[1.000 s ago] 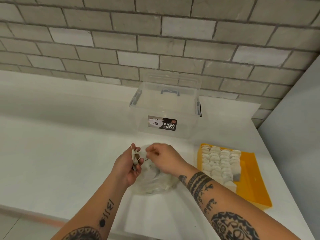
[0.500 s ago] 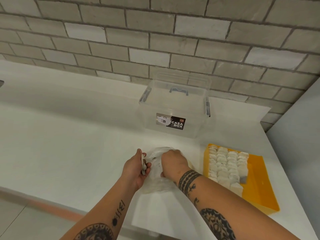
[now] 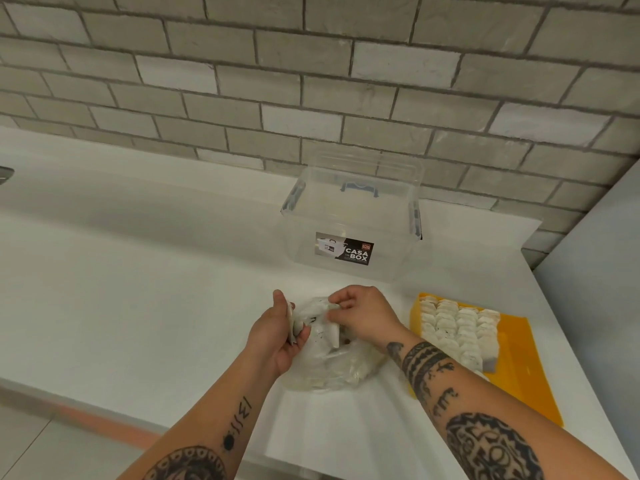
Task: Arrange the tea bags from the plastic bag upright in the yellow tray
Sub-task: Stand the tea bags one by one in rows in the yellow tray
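Tea bags (image 3: 457,336) stand in packed rows across the left part of the yellow tray (image 3: 519,368), which lies on the white counter (image 3: 138,306) to our right; its right part is bare. More lie in the plastic bag (image 3: 332,372), slumped on the counter between our wrists. Our left hand (image 3: 277,341) grips a small stack (image 3: 292,322) of them on edge between thumb and fingers, just beside the bag's mouth. Our right hand (image 3: 370,317) pinches a single sachet (image 3: 334,336) by its top, so that it hangs over the opening. We judge this to be the gathering step, with the tray partly filled. Next we would pass the sachet to the stack or carry it across. Either way it must be set on edge against the last row, since limp paper likely needs a neighbour to lean on.
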The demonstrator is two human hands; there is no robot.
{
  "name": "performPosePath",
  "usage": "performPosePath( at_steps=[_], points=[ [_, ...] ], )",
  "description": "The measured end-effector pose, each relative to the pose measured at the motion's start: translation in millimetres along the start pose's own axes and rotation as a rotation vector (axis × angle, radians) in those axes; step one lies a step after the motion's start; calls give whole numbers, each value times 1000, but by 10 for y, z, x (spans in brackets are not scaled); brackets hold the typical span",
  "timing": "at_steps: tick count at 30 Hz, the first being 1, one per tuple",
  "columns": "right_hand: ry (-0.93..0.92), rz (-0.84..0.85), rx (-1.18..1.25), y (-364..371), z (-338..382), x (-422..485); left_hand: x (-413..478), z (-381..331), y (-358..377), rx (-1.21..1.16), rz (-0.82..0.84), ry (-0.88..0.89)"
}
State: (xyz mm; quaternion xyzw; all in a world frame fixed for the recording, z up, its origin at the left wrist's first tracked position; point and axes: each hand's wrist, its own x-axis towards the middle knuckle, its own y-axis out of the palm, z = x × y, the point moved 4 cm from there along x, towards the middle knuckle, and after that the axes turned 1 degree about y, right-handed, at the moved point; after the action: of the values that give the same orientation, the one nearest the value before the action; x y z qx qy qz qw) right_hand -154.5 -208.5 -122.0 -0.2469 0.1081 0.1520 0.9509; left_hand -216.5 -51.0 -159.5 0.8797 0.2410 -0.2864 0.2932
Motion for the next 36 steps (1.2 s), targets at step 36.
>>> performPosePath(
  at_steps=[36],
  points=[
    [-100, -200, 293, -859, -80, -501, -611, 223, 1365, 69, 531, -68]
  ],
)
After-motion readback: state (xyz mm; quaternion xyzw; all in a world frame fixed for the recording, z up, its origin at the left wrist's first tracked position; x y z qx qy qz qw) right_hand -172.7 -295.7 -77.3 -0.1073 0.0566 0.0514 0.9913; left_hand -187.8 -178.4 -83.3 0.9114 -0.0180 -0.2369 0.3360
